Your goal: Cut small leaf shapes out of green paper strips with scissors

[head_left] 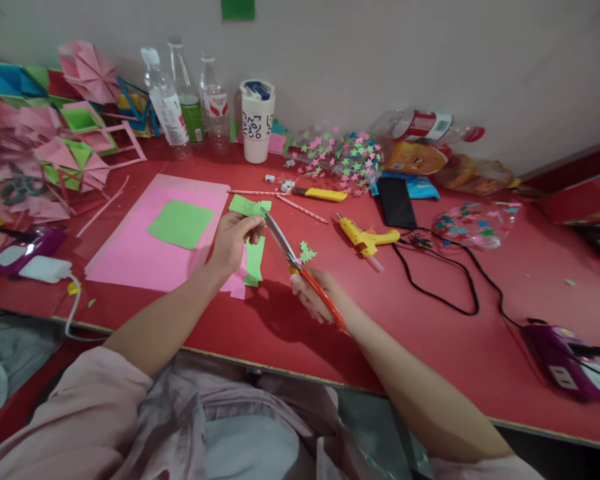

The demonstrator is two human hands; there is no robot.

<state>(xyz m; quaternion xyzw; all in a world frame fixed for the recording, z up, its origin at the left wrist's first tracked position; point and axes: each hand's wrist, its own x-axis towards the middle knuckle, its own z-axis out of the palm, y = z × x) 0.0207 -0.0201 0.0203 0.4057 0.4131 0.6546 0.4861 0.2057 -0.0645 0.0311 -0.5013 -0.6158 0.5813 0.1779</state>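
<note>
My left hand (235,241) pinches a strip of green paper (246,205) that has star outlines drawn on it. In my right hand (314,297) is a pair of scissors (283,241) with orange handles, its blades pointing up and left to the strip's right end. Beneath my left hand lie another green paper piece (255,261) and some pink scraps (237,285). A small pile of cut green stars (307,252) rests just right of the blades. To the left, a green square sheet (181,223) lies on large pink paper (130,247).
Behind are a yellow utility knife (325,194), striped straws (303,209), a cup (257,123) and several bottles (167,100). Right are a yellow glue gun (367,237), a black phone (397,202), bags of stars (357,157) and a corded purple power strip (563,363). Folded paper shapes (80,147) crowd the left.
</note>
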